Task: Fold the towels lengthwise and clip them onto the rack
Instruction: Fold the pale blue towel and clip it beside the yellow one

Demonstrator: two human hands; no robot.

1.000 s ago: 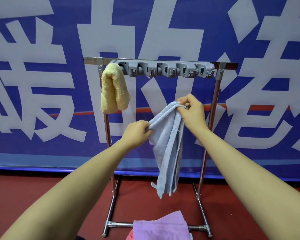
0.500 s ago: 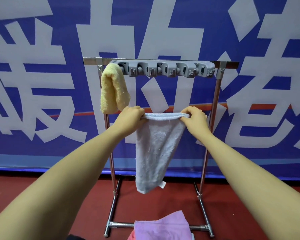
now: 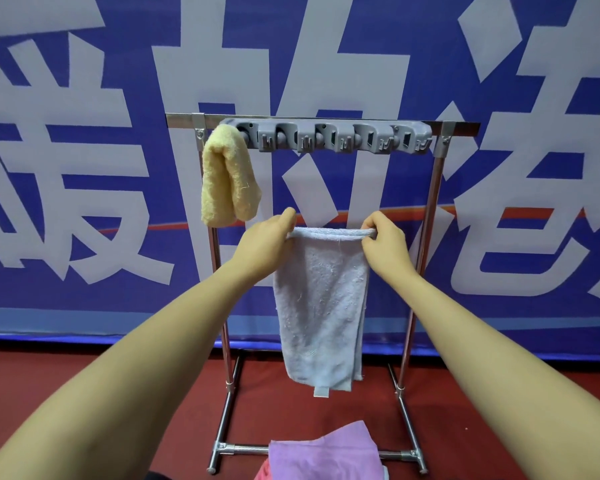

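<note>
Your left hand (image 3: pixel 262 242) and right hand (image 3: pixel 383 242) each pinch one end of the pale blue towel's (image 3: pixel 321 306) folded top edge, fingers curled over it, stretching that edge level between them. You hold it in front of the rack (image 3: pixel 437 188), below the grey clip bar (image 3: pixel 326 136) and roughly midway between the two uprights, with nothing under it.

Expect it to be light and limp: terry cloth has no stiffness, so the layers will likely slide apart or sag if either pinch loosens. Keep your hold on the top fold near its ends, and gather the middle of that edge before pushing it into a free clip.

It hangs as a narrow doubled strip, nubby in texture, with a small tag at the bottom hem and one layer peeping out along the right side.

At the bar's left end, the yellow towel (image 3: pixel 227 178) already hangs clipped. A purple towel (image 3: pixel 323 455) lies at the rack's foot, near the bottom crossbar.
</note>
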